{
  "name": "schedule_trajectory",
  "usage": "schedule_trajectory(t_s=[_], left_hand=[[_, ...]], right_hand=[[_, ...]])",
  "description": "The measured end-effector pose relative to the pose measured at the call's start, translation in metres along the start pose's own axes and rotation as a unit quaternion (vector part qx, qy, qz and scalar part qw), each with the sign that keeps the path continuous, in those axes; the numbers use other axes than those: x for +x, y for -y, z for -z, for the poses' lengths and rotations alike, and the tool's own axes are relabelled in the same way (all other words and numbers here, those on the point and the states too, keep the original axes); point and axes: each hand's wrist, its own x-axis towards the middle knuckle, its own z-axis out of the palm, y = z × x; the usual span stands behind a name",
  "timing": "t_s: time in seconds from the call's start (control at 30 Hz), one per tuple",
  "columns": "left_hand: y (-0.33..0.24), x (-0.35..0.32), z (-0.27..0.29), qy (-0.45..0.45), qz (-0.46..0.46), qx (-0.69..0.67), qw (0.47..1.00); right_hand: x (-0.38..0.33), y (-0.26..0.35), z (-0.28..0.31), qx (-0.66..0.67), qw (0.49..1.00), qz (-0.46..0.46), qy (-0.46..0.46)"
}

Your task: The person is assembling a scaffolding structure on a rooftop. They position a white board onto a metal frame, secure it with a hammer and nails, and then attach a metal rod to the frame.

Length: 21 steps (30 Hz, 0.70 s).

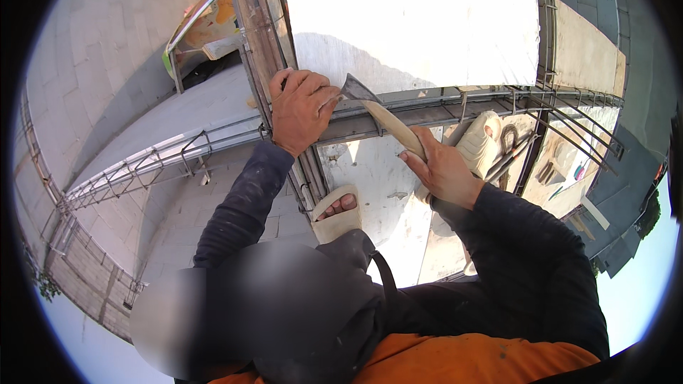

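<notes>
My right hand is wrapped around the pale, curved wooden handle of a hatchet. Its dark metal head points up and left, just beside the fingertips of my left hand. That hand is closed, fingers curled together, over the spot where an upright wooden board meets a long rebar cage. Whatever the left fingers pinch is too small or hidden to make out. Below the hands, one sandalled foot stands on a pale panel.
A large white sheet lies beyond the rebar cage, partly in shade. More bars stick out at the right, near a second sandalled foot. Block walls drop away at left. A colourful painted panel leans at the upper left.
</notes>
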Motion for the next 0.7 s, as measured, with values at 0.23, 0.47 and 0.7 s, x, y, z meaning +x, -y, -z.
schedule_trajectory(t_s=[0.23,0.47,0.7], left_hand=[[-0.002,-0.001,-0.001,-0.015,-0.001,0.005,1.0],[-0.001,0.0,-0.002,-0.025,0.008,-0.004,1.0],[0.016,-0.015,0.056,-0.163,0.108,-0.017,0.981]], right_hand=[[-0.001,0.026,0.017,0.047,0.994,0.065,-0.071],[0.014,-0.001,0.003,0.003,1.0,-0.01,0.011],[0.066,-0.011,0.023,-0.046,0.99,0.039,-0.126]])
